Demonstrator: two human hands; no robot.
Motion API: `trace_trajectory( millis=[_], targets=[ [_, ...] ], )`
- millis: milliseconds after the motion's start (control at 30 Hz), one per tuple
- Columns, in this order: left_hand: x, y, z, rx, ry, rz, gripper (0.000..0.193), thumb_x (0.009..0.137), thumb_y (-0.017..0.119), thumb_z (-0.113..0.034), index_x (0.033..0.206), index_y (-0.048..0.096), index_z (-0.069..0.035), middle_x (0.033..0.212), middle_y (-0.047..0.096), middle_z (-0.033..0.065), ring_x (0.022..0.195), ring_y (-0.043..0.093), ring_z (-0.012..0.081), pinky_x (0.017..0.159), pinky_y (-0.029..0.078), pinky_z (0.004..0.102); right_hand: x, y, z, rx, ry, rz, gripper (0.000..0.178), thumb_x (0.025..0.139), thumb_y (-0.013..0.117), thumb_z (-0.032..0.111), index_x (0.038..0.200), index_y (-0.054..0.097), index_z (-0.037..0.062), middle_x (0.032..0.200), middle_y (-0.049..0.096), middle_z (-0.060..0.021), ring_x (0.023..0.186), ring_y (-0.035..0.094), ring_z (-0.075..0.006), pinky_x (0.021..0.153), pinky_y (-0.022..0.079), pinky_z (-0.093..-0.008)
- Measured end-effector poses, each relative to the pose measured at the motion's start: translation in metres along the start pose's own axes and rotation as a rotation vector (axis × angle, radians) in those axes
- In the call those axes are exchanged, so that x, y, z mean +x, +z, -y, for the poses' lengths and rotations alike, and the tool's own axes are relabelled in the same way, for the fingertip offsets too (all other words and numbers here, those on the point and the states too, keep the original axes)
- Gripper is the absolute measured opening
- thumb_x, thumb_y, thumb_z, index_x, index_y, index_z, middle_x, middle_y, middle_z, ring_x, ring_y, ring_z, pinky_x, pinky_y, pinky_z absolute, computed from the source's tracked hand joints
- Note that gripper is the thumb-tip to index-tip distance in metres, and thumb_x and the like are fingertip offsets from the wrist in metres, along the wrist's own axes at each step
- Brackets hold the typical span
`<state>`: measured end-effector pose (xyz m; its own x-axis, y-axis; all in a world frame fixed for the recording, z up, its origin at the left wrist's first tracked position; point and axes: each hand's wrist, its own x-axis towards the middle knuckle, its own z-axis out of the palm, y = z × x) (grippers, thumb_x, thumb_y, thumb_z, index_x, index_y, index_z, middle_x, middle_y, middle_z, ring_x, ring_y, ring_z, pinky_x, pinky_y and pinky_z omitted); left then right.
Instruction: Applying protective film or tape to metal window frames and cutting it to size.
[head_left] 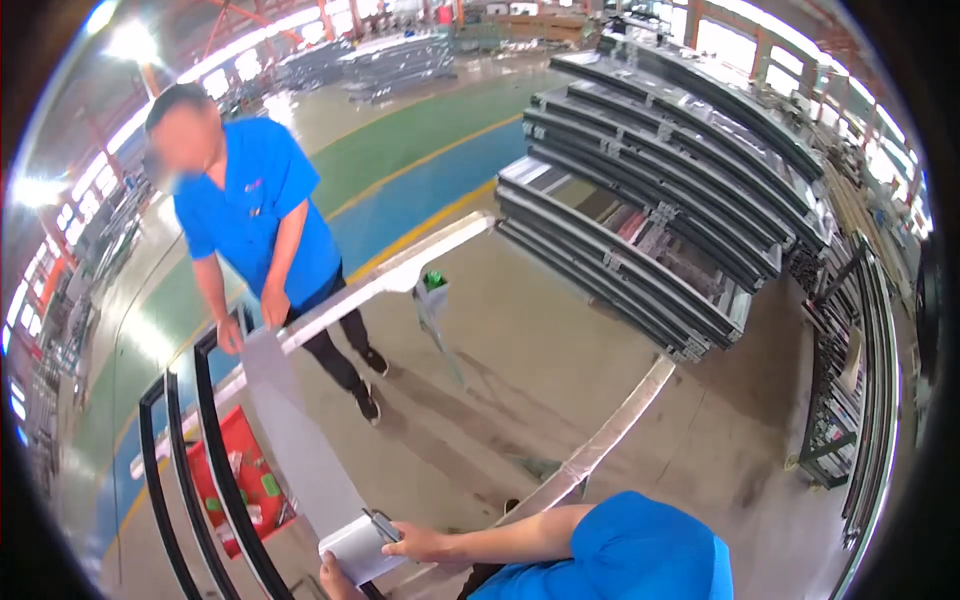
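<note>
A roll of whitish film [352, 548] is at the lower middle, at the near end of a long frame. My left hand [338, 578] is closed around its lower left side. Beside the roll, my right hand [413, 543] is closed on a small dark grey handheld tool [380, 526] whose kind I cannot make out. From the roll a pale film strip [300, 430] stretches away along a black frame bar [225, 460] to a co-worker [255, 200]. That person's hands [255, 318] are at the strip's far end.
Black-edged frames [640, 190] are stacked at the right. Wrapped support beams [390, 270] [610, 420] span the work area. Below the frame bars sits a red tray [235, 480] with small items. A green-topped stand [434, 290] rises mid-floor; a rack of bars [840, 370] stands far right.
</note>
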<state>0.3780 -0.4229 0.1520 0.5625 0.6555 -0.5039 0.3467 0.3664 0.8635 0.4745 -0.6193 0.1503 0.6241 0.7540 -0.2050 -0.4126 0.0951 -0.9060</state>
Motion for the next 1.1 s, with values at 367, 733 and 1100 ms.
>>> trace_trajectory(
  millis=[367,733,1100],
  targets=[
    [-0.124,-0.072,0.064,0.188,0.16,-0.093,0.045,0.087,0.065,-0.041,0.095,0.061,0.003,0.085,0.063,0.0094,0.08,0.057,0.016,0.071,0.047,0.0321,-0.136,0.049,-0.041,0.05,0.314,0.018,0.019,0.087,0.069,0.019,0.083,0.052,0.011,0.075,0.054,-0.0002,0.071,0.052,-0.0103,0.064,0.043,-0.0279],
    [-0.239,-0.213,0.132,0.181,0.059,-0.083,0.044,0.085,0.066,-0.038,0.094,0.06,0.005,0.083,0.065,0.0123,0.076,0.061,0.017,0.069,0.048,0.0324,-0.236,0.158,-0.096,0.039,0.417,0.036,0.022,0.083,0.07,0.015,0.081,0.048,0.0119,0.075,0.045,0.0022,0.071,0.045,-0.01,0.064,0.037,-0.027],
    [-0.285,-0.25,0.137,0.47,0.125,-0.085,0.053,0.085,0.064,-0.044,0.099,0.063,0.007,0.092,0.068,0.0204,0.089,0.066,0.0266,0.079,0.05,0.0359,-0.274,0.191,-0.116,0.055,0.34,0.098,0.026,0.087,0.069,0.023,0.076,0.048,0.0118,0.069,0.046,0.002,0.064,0.045,-0.0086,0.059,0.038,-0.0264]
  ],
)
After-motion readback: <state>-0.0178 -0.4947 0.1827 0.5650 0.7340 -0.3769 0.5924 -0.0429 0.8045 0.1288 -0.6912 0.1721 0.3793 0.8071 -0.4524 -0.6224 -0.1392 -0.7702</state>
